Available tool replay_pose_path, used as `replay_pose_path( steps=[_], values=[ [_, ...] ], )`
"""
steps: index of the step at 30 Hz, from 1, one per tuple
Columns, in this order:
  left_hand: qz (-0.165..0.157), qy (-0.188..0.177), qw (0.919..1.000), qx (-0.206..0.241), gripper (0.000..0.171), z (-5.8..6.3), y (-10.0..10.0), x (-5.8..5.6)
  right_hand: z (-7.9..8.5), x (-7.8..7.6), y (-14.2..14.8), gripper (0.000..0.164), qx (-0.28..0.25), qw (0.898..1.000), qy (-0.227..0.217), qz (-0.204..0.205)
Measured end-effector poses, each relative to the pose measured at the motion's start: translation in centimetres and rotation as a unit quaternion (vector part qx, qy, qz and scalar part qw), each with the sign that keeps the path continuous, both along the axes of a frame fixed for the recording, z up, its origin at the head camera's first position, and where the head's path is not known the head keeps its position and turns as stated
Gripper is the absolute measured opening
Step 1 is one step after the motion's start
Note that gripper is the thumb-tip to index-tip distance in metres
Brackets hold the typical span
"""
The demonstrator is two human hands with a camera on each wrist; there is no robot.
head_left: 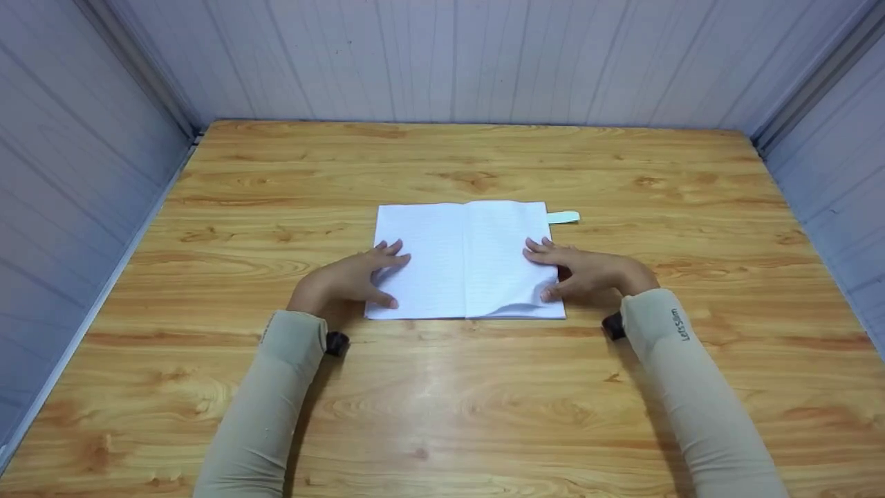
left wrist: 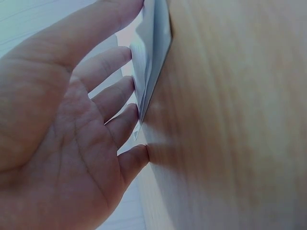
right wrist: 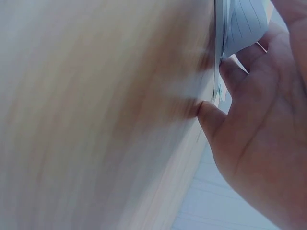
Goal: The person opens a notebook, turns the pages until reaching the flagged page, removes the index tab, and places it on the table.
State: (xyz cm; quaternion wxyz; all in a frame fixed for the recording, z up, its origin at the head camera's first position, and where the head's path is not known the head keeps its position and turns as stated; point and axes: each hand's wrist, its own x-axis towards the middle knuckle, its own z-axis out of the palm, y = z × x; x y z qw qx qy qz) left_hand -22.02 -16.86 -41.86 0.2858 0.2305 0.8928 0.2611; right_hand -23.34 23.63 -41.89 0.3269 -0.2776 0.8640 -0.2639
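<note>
On the table, 2 hands with spread fingers touch a notebook.

The place looks like a small walled work booth: a wood-grain tabletop sits between pale panelled walls on three sides (grey trim covers both far corners).
</note>
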Motion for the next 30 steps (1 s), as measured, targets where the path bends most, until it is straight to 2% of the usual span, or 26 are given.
replay_pose_path(
  steps=[6, 18, 30],
  values=[
    [0.002, -0.008, 1.0, 0.005, 0.083, 0.17, -0.01, 0.11, -0.03, 0.06, -0.07, 0.082, -0.005, 1.0, -0.004, -0.003],
    [-0.002, 0.002, 1.0, -0.004, 0.084, 0.36, 0.18, 0.04, 0.02, -0.09, -0.03, 0.083, -0.017, 1.0, -0.005, 0.003],
    [0.012, 0.002, 0.9998, -0.017, 0.084, 0.48, 0.42, 0.06, 0.02, -0.1, 0.03, 0.083, -0.008, 1.0, -0.003, 0.0]
  ],
)
